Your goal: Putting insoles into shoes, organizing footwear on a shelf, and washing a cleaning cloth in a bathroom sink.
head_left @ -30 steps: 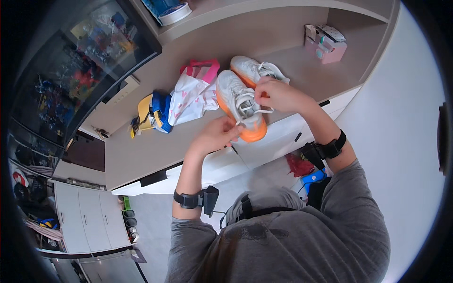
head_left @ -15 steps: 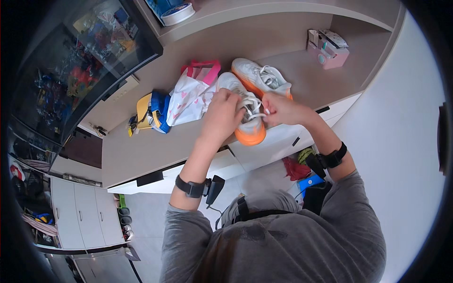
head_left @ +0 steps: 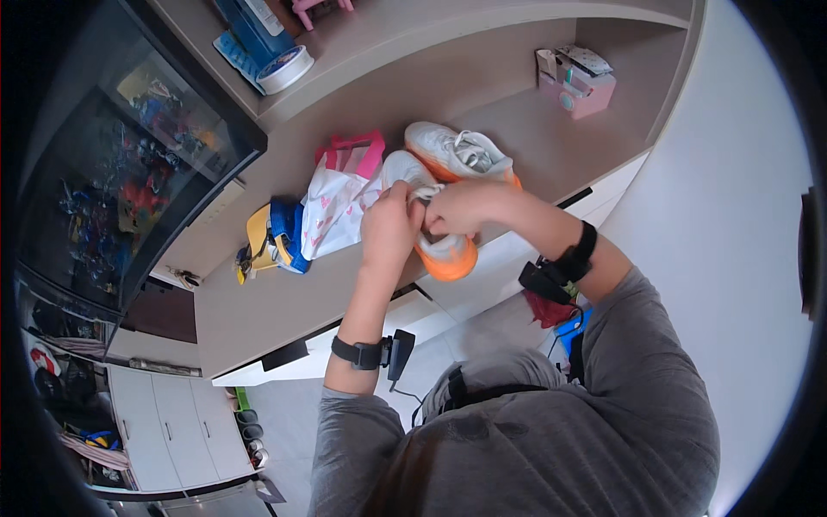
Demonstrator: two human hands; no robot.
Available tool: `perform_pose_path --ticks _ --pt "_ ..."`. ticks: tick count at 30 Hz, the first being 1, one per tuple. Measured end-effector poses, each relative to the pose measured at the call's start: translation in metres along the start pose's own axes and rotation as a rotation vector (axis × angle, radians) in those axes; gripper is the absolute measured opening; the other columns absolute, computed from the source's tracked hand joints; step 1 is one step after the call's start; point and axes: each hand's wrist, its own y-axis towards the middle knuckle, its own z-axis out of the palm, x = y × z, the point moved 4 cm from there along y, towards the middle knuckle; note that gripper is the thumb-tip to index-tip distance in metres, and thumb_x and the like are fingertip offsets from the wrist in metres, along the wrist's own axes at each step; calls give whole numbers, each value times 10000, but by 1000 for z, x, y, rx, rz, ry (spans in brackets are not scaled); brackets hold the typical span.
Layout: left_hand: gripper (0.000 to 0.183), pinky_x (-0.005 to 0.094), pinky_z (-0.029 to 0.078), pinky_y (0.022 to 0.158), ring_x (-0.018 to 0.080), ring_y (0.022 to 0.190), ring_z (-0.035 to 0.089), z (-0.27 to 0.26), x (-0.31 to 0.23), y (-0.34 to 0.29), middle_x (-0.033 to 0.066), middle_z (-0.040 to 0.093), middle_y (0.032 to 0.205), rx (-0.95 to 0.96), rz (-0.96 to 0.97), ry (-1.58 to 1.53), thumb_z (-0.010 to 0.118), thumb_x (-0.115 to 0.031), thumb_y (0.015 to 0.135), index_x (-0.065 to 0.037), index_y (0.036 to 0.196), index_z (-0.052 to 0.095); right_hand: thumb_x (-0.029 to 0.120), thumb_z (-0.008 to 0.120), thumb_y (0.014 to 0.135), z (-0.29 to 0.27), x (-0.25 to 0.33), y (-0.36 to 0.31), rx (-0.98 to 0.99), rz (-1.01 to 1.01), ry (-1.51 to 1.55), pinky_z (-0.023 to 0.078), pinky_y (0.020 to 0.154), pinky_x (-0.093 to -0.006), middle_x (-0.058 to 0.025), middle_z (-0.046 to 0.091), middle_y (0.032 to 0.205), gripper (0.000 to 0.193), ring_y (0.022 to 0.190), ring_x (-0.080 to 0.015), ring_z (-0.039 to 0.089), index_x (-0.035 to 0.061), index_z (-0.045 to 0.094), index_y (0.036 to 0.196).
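Evidently both hands are busy at the laces of one white-and-orange shoe (head_left: 450, 260), whose orange heel faces the person and whose toe points away. The right hand (head_left: 465, 207) reaches over that shoe's right side, its fingers curled in narrowly about the opening; whether a lace is pinched there cannot be told, since the hand covers its own fingertips. The left hand (head_left: 392, 226) is set against the shoe's left side, fingers drawn together and thumb turned inward, its hold likewise unclear. A short white lace (head_left: 428, 191) shows between the hands, just above the shoe's tongue area. The step in hand looks like working these laces, and the next move seems to call for a sure pinch on each end with the shoe kept steady. Beyond the shoe, slightly to its right, lies a matching second shoe (head_left: 439, 146), laced and untouched. Just left of the shoe sits a white bag with pink handles (head_left: 332, 207), and farther left a yellow-and-blue cap (head_left: 284, 237). Well apart, to the shoe's far right, stands a pink box (head_left: 590, 96).
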Motion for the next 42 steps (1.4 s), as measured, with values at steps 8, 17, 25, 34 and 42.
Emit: perform_pose_path --ticks 8,17,25,34,42 --pt "220 403 468 613 328 692 579 1 -6 -11 189 564 771 -145 11 -54 581 -163 709 16 821 522 248 488 811 -45 -48 -32 -363 -212 473 489 647 -317 -110 624 780 261 715 -186 623 47 617 918" --pt "286 462 462 695 419 773 550 14 -3 -9 279 519 895 -14 -210 -58 451 -188 788 79 868 515 240 575 722 -12 -67 0 -620 122 -291 481 674 -401 -186 618 771 232 742 -307 609 21 640 759" --pt "250 441 476 667 397 731 556 27 -16 -12 249 515 886 -95 -198 -16 465 -181 784 57 852 500 276 540 775 5 -72 -37 -672 130 -254 468 662 -421 -172 598 762 268 728 -332 583 12 589 778" --pt "279 436 457 674 373 802 542 34 -17 -1 208 525 893 0 -141 -61 525 -191 763 35 924 511 351 486 778 -8 -88 -11 -414 22 208 452 654 -389 -163 611 766 363 668 -301 587 2 582 804" --pt "189 376 391 819 341 944 480 24 -15 -37 181 525 991 -132 72 -259 567 -154 761 -10 853 486 276 509 775 3 -75 4 -346 123 54 446 753 -397 -240 597 861 362 828 -338 587 -61 600 870"
